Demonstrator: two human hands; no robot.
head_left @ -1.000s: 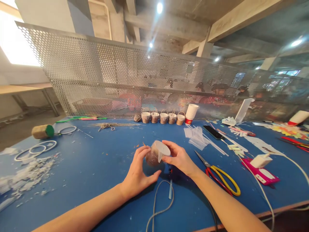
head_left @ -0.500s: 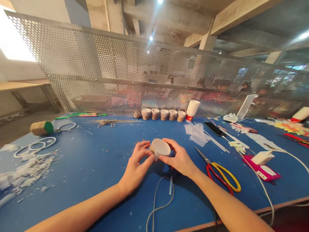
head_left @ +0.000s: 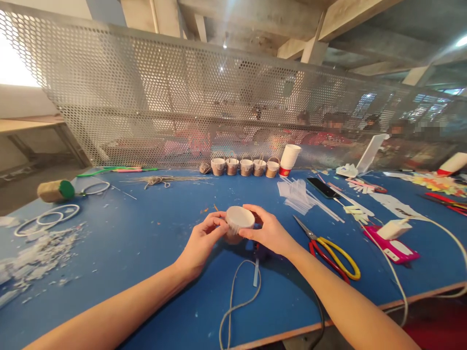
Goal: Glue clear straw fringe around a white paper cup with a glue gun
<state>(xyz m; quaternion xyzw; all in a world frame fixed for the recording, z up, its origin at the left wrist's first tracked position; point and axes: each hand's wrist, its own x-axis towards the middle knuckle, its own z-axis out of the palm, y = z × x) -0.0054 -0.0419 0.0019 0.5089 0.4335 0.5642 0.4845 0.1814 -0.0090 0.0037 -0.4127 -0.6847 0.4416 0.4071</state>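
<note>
Both hands hold a small twine-wrapped cup [head_left: 240,218] over the middle of the blue table; its pale round face is turned up. My left hand [head_left: 202,238] pinches its left side between thumb and fingers. On the opposite side, my right hand [head_left: 268,231] grips the rim with thumb in front and fingers behind. Below the right hand lie a glue stick [head_left: 256,272] and a dark tool mostly hidden by that hand. A loop of grey cord [head_left: 233,308] trails toward the front edge. Scissors [head_left: 324,248] with red and yellow handles rest to the right.
Several small handled buckets [head_left: 246,167] line the back beside stacked paper cups [head_left: 290,159]. Glue sticks [head_left: 297,194], a phone [head_left: 323,187] and a pink power strip [head_left: 392,245] lie right. Left are white rings [head_left: 47,218], a twine roll [head_left: 54,191] and paper scraps [head_left: 40,257]. A perforated metal screen [head_left: 175,102] stands behind.
The cup has tilted more upright, its pale face now facing upward and its wrapped side showing below. Both hands have shifted slightly with it. The camera view has moved a little.
</note>
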